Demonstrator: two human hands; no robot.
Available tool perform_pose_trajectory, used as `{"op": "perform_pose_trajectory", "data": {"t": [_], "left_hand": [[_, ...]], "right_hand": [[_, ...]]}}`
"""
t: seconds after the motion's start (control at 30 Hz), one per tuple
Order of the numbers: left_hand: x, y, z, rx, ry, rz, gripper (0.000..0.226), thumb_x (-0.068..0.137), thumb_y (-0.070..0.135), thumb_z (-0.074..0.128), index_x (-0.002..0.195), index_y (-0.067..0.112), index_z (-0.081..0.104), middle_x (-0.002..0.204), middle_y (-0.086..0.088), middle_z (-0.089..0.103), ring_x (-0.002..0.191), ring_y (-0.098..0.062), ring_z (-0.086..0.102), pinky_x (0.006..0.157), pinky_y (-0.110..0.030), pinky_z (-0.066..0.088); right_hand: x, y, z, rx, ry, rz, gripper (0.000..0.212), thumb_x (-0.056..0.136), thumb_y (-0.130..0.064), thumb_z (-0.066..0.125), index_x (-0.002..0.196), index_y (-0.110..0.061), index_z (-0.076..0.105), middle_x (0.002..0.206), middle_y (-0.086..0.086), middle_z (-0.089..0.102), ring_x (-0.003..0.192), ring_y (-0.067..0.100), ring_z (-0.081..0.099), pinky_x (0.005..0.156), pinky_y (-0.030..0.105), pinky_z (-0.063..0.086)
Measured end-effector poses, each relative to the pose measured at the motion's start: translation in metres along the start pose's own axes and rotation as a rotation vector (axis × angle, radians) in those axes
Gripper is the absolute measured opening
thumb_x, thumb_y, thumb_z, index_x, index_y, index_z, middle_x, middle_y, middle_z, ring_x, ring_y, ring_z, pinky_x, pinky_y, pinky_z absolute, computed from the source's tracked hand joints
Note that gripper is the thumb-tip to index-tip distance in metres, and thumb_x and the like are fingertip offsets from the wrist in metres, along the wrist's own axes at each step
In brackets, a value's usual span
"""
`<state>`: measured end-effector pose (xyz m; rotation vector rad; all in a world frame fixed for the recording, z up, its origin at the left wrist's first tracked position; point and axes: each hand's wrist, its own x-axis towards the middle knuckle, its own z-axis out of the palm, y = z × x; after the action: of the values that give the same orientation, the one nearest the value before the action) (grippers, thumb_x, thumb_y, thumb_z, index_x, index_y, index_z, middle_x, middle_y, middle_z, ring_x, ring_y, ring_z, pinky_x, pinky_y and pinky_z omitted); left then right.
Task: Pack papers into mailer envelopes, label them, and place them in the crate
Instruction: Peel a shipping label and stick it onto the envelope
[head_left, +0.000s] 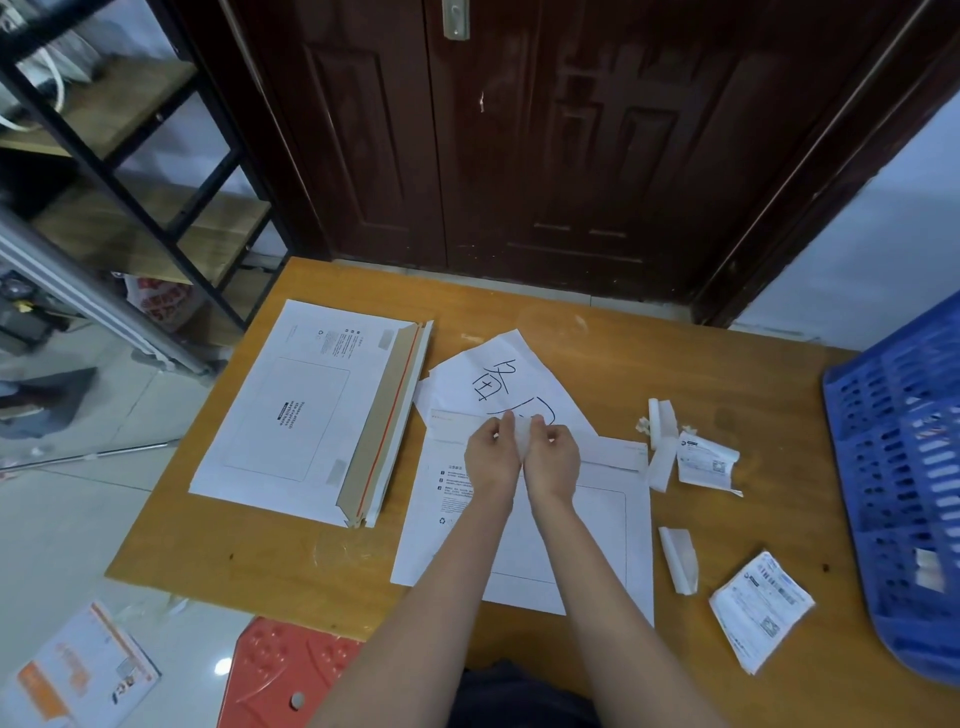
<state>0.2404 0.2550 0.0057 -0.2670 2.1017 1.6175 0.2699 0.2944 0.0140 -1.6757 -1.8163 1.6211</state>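
My left hand (491, 454) and my right hand (553, 457) meet side by side over the table's middle. Both pinch a small white strip (522, 435) between their fingertips. Under them lies a white mailer envelope (597, 525) with printed lines. A white paper with large black handwritten marks (498, 382) sticks out from beneath its far edge. A stack of white mailer envelopes (296, 415) with brown flaps lies to the left. The blue crate (904, 467) stands at the table's right edge. Printed labels (761, 608) lie near it.
The wooden table (571, 332) carries torn white backing strips (662, 441) and a crumpled label (706, 460) on its right half. A dark door stands behind. A metal shelf rack (130, 171) is at the left, a red stool (280, 675) below the front edge.
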Motion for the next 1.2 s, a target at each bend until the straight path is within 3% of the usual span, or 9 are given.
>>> {"op": "perform_pose_trajectory", "data": {"t": [0.13,0.4,0.57,0.63,0.8,0.93,1.03,1.2], "left_hand": [[-0.001,-0.011,-0.004,0.052,0.003,-0.019,0.038,0.098,0.028,0.048,0.062,0.017,0.053,0.062,0.0,0.057,0.065,-0.018,0.056,0.065,-0.034,0.049],[0.002,-0.025,-0.026,0.234,0.013,0.012,0.035,0.099,0.033,0.044,0.076,0.01,0.057,0.066,-0.002,0.056,0.068,-0.02,0.055,0.068,-0.039,0.052],[0.008,-0.034,-0.046,0.266,0.038,0.004,0.037,0.099,0.034,0.044,0.079,0.007,0.06,0.064,-0.002,0.052,0.065,-0.02,0.05,0.062,-0.034,0.045],[0.007,-0.037,-0.049,0.256,0.04,-0.012,0.04,0.099,0.034,0.044,0.074,0.007,0.058,0.061,-0.003,0.048,0.064,-0.02,0.046,0.061,-0.032,0.038],[0.009,-0.036,-0.06,0.169,0.084,-0.114,0.038,0.1,0.031,0.046,0.064,0.018,0.052,0.064,-0.003,0.044,0.064,-0.019,0.043,0.059,-0.029,0.037],[0.011,-0.03,-0.06,0.062,0.105,-0.207,0.038,0.099,0.029,0.047,0.065,0.015,0.051,0.064,-0.004,0.039,0.055,-0.015,0.036,0.049,-0.022,0.03],[0.012,-0.024,-0.061,-0.002,0.1,-0.249,0.034,0.098,0.03,0.048,0.067,0.016,0.05,0.069,-0.004,0.041,0.056,-0.015,0.034,0.05,-0.021,0.029],[0.01,-0.02,-0.061,-0.032,0.098,-0.32,0.035,0.097,0.032,0.05,0.066,0.016,0.049,0.067,-0.005,0.041,0.052,-0.013,0.032,0.047,-0.022,0.026]], "right_hand": [[0.0,0.009,-0.006,-0.177,0.01,-0.017,0.03,0.099,-0.037,0.04,0.102,-0.01,0.052,0.086,-0.001,0.056,0.082,0.019,0.051,0.072,0.03,0.037],[-0.004,0.026,-0.014,-0.37,0.027,-0.055,0.029,0.101,-0.038,0.036,0.101,-0.011,0.049,0.075,-0.003,0.056,0.079,0.021,0.057,0.071,0.031,0.04],[-0.003,0.041,-0.024,-0.408,0.034,-0.075,0.032,0.1,-0.039,0.039,0.105,-0.01,0.053,0.095,0.006,0.065,0.093,0.026,0.061,0.071,0.03,0.04],[-0.002,0.043,-0.024,-0.404,0.025,-0.075,0.032,0.1,-0.039,0.039,0.104,-0.01,0.052,0.095,0.006,0.065,0.092,0.026,0.061,0.07,0.029,0.039],[-0.004,0.052,-0.026,-0.446,0.03,-0.065,0.034,0.101,-0.04,0.037,0.105,-0.01,0.052,0.094,0.006,0.066,0.083,0.021,0.058,0.067,0.028,0.037],[-0.004,0.054,-0.027,-0.442,0.045,-0.071,0.033,0.1,-0.04,0.038,0.105,-0.01,0.051,0.093,0.006,0.065,0.079,0.018,0.056,0.066,0.027,0.039],[-0.004,0.054,-0.032,-0.432,0.076,-0.082,0.033,0.1,-0.039,0.04,0.106,-0.009,0.051,0.092,0.006,0.065,0.084,0.022,0.061,0.065,0.027,0.039],[-0.004,0.061,-0.037,-0.43,0.091,-0.075,0.033,0.1,-0.04,0.04,0.106,-0.01,0.051,0.084,0.001,0.059,0.075,0.017,0.052,0.065,0.027,0.037]]}}
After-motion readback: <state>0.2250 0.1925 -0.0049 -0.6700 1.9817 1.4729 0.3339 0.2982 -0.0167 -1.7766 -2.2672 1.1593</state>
